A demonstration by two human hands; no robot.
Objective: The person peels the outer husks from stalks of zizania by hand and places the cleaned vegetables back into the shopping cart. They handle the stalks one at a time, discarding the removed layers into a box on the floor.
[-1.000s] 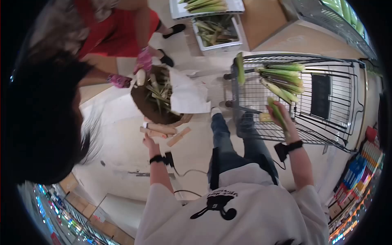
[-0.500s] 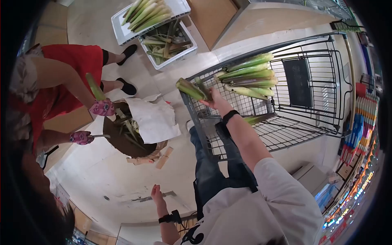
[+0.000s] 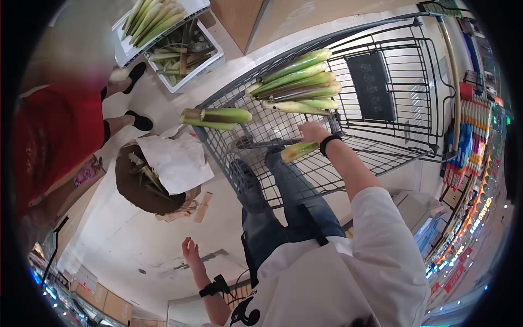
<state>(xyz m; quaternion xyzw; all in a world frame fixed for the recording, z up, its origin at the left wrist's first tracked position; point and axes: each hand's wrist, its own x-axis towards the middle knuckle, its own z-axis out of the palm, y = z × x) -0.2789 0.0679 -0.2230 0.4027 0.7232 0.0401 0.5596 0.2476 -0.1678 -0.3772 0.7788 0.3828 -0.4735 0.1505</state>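
Observation:
My right hand (image 3: 315, 132) is over the shopping cart (image 3: 354, 143), just above a loose pale-green vegetable stalk (image 3: 297, 152) that runs under my wrist. Its fingertips point down and are blurred, so I cannot make out whether it grips anything. Several thick green-and-white stalks (image 3: 298, 82) lie side by side further into the cart. A small group of cut stalks (image 3: 226, 116) rests across the cart's left end, its brownish ends jutting past the rim. Low on the left, away from the cart, my left hand (image 3: 190, 252) hangs with loosely bent fingers and nothing in it.
A round basket (image 3: 136, 188) holding leafy scraps, partly covered by white paper (image 3: 177, 163), stands on the floor. Beyond it are a white bin (image 3: 215, 59) of trimmings and a white tray (image 3: 192, 6) of stalks. A person in a red apron (image 3: 65, 131) stands at left.
My right hand has let go of the cut stalks at the cart's end and moved right, over the loose stalk. My view has shifted right. The co-worker's stalk and knife are no longer visible.

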